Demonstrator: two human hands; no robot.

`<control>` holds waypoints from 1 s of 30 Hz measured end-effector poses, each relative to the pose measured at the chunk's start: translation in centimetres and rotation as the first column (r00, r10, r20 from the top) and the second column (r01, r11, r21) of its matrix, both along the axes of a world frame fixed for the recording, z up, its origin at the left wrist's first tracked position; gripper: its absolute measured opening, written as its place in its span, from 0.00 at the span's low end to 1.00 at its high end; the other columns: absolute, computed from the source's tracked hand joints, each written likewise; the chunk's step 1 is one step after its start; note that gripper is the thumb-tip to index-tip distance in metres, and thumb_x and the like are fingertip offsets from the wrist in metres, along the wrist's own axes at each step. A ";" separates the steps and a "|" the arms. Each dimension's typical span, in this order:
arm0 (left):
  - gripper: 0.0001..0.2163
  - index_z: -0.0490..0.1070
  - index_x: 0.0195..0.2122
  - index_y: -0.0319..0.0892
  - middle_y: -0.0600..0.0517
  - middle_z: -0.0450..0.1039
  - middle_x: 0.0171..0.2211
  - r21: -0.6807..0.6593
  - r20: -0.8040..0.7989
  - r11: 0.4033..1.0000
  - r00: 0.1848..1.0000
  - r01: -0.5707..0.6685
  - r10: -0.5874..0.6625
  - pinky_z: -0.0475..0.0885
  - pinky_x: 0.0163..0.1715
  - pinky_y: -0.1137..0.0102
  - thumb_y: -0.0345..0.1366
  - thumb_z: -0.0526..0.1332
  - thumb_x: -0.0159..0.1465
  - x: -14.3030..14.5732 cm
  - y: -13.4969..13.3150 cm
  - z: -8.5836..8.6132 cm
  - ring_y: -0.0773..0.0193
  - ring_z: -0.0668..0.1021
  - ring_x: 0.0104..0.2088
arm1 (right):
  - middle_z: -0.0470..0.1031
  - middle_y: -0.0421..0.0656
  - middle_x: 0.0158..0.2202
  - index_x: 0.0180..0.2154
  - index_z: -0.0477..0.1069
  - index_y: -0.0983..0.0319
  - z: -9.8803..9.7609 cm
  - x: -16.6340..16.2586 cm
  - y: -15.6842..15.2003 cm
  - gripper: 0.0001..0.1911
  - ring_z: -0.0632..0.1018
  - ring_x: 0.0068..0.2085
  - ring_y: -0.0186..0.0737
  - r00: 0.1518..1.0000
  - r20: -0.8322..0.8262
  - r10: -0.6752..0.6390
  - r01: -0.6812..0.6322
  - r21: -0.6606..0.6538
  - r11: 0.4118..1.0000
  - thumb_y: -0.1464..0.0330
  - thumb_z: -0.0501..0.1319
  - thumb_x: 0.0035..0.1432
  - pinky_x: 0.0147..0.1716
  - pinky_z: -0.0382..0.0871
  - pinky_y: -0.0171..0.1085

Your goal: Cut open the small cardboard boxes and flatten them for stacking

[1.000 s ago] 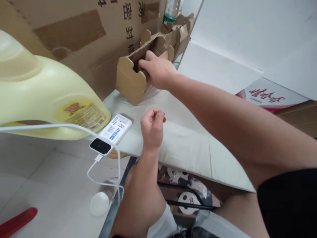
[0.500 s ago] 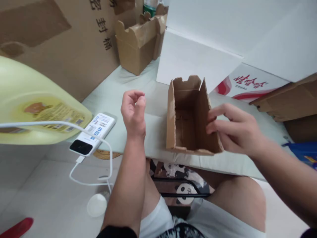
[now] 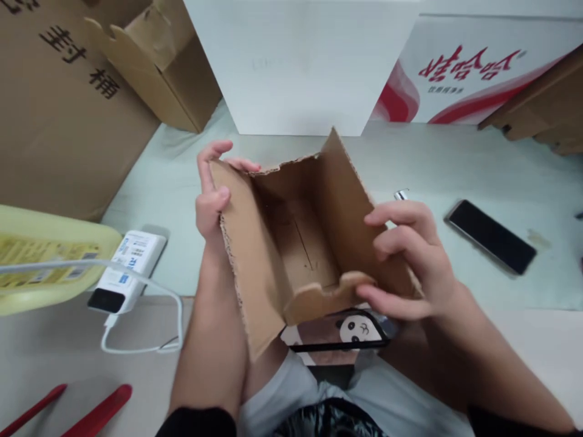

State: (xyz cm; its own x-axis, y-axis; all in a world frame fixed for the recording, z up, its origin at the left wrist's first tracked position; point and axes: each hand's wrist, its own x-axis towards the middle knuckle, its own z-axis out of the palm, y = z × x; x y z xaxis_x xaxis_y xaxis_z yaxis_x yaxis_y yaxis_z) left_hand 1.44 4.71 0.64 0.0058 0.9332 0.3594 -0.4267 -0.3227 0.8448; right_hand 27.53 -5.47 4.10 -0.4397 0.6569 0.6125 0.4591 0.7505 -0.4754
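Note:
An open-topped brown cardboard box [image 3: 305, 243] is tilted toward me between my hands, with its bare inside showing. My left hand [image 3: 214, 188] grips its left wall near the far corner, the thumb on one face and the fingers round the edge. On the right wall's top edge lie the fingers of my right hand [image 3: 410, 261], one of them touching the near notched flap [image 3: 332, 294]. The box's underside is hidden.
A phone [image 3: 492, 235] lies on the pale cloth at right. To the left are a power bank [image 3: 134, 261] with a white cable and a yellow jug [image 3: 54, 261]. White cartons [image 3: 300, 67] and another notched cardboard box [image 3: 191, 85] stand behind.
My left hand, empty before, has taken hold of the box's left wall. The box has turned and come nearer to me. The view has shifted, bringing the phone into sight.

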 end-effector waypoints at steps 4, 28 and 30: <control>0.25 0.71 0.44 0.46 0.54 0.74 0.26 0.051 0.022 0.972 0.973 -0.229 0.228 0.72 0.49 0.59 0.61 0.64 0.57 2.3 0.4 -0.5 0.58 0.75 0.34 | 0.70 0.48 0.60 0.51 0.66 0.53 -1.2 0.3 0.2 0.21 0.75 0.58 0.50 0.989 -0.120 -0.081 0.072 -0.074 0.995 0.71 0.67 0.57 0.53 0.76 0.50; 0.26 0.84 0.42 0.49 0.43 0.73 0.53 0.270 -0.554 0.957 0.796 -0.108 0.246 0.68 0.67 0.46 0.66 0.60 0.62 0.9 0.6 -2.5 0.44 0.75 0.59 | 0.68 0.47 0.68 0.64 0.67 0.51 -5.2 0.6 0.1 0.26 0.70 0.67 0.52 0.956 -0.280 0.091 -0.164 -0.249 0.955 0.52 0.55 0.69 0.66 0.66 0.55; 0.25 0.84 0.42 0.50 0.44 0.73 0.52 0.287 -0.562 0.952 0.787 -0.104 0.256 0.68 0.66 0.45 0.64 0.60 0.63 0.7 0.6 -2.6 0.43 0.75 0.59 | 0.65 0.46 0.69 0.65 0.65 0.48 -6.0 0.9 0.0 0.26 0.68 0.69 0.53 0.944 -0.330 0.025 -0.126 -0.288 0.949 0.52 0.54 0.69 0.67 0.65 0.58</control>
State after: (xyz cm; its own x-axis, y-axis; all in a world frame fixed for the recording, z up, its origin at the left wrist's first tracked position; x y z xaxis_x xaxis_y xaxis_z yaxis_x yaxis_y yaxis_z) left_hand 2.12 5.32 -1.93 0.1260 0.8300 0.5434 0.2121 -0.5576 0.8025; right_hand 28.47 -5.46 -1.91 -0.3099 0.8045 0.5067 0.1935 0.5752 -0.7948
